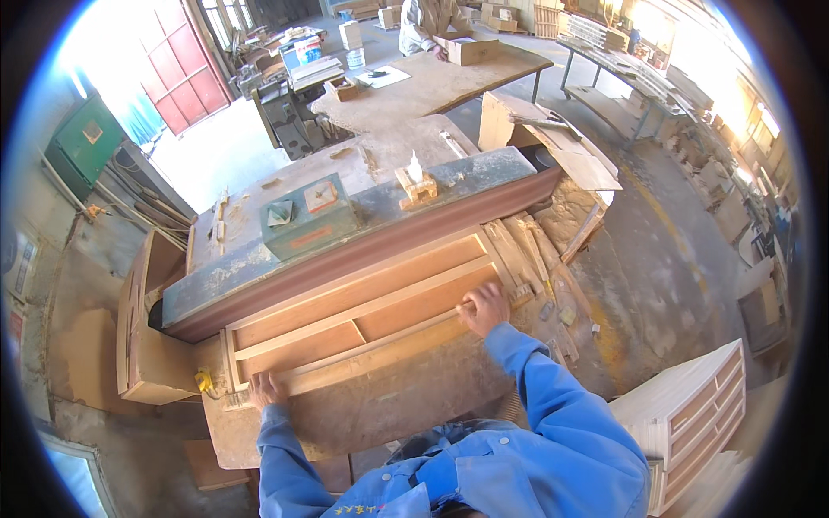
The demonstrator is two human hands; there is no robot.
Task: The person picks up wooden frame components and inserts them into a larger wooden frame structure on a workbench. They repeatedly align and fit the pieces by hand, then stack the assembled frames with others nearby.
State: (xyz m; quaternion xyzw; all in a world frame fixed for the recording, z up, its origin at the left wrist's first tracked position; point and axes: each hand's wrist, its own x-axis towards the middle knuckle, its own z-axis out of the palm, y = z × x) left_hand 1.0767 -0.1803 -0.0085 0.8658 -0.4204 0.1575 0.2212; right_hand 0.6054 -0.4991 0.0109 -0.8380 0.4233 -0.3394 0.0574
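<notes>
Your blue sleeves come in from the lower edge, both arms stretched forward and spread apart over the tabletop (363,414). Your left hand (263,390) lies flat, palm down, on the near left corner of the wooden frame (363,315), fingers spread narrow and pressing on the wood rather than wrapped around it. Your right hand (484,308) reaches further, to the frame's right end, fingers curled over the near rail; whether they grip under the edge I cannot tell, since the knuckles hide the tips.

The frame lies flat along the tabletop's far edge, a long rectangle with a rail running its length and a short cross piece dividing the near half (its far side butts against the reddish fence of the machine). A small yellow object (204,381) sits just beside the frame's left corner, too small to make out.

Beyond the fence, a green box (306,216) stands on the dusty grey machine bed (449,186), with a small wooden block (417,186) and a white bottle on it nearer the right end. Loose wooden strips (527,250) lean off the right corner. To your right, a pale slatted cabinet (691,410) is cut off by the rim. Far back, another person (429,22) bends over a cardboard box (471,50) on a long bench, their head out of view.
</notes>
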